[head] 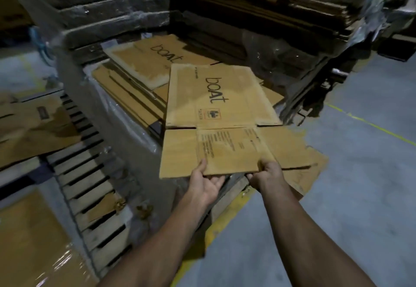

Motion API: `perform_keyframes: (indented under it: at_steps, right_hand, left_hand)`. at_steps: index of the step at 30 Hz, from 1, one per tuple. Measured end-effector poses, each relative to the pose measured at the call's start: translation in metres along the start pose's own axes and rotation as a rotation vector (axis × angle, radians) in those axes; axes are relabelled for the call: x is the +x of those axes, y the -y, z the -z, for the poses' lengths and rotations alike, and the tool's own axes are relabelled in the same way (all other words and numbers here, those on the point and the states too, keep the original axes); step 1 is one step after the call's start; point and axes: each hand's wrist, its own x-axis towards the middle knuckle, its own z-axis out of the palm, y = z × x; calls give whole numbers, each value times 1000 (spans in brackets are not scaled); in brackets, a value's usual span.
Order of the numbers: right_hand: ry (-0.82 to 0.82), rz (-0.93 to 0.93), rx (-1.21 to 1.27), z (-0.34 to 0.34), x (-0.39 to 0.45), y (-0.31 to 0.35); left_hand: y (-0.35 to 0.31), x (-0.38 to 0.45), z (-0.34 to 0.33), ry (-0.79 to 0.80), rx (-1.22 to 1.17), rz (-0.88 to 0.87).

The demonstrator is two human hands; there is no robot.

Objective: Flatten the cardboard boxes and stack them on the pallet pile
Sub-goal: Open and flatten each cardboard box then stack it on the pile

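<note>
Above the plastic-wrapped pallet pile of flattened brown cardboard [126, 88], both hands hold one flattened brown cardboard box [216, 115] by its near flap, the left hand [206, 182] and right hand [266, 174] each pinching the edge, thumb on top and fingers curled beneath, evidently so the sheet stays level while its far end is laid over the stack. It reads "boat" in dark lettering, as does a sheet already stacked behind [148, 59]. The fine print on the near flap is illegible.

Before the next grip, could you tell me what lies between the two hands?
In the head view, only the near edge of the flattened box spans between the left hand and right hand.
</note>
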Motion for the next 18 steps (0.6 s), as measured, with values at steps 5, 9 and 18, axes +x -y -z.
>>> perform_keyframes:
  at_steps: [5,9,18]
  right_hand:
    - [-26,-32,-64,8,33,9]
    - [-43,-56,-126,12,68,30]
    - [-10,-52,-229,52,146,91]
  left_hand:
    - [32,11,16,-44,232,130]
    - [55,18,7,-111,474,254]
    - [10,78,-46,-694,1287,-764]
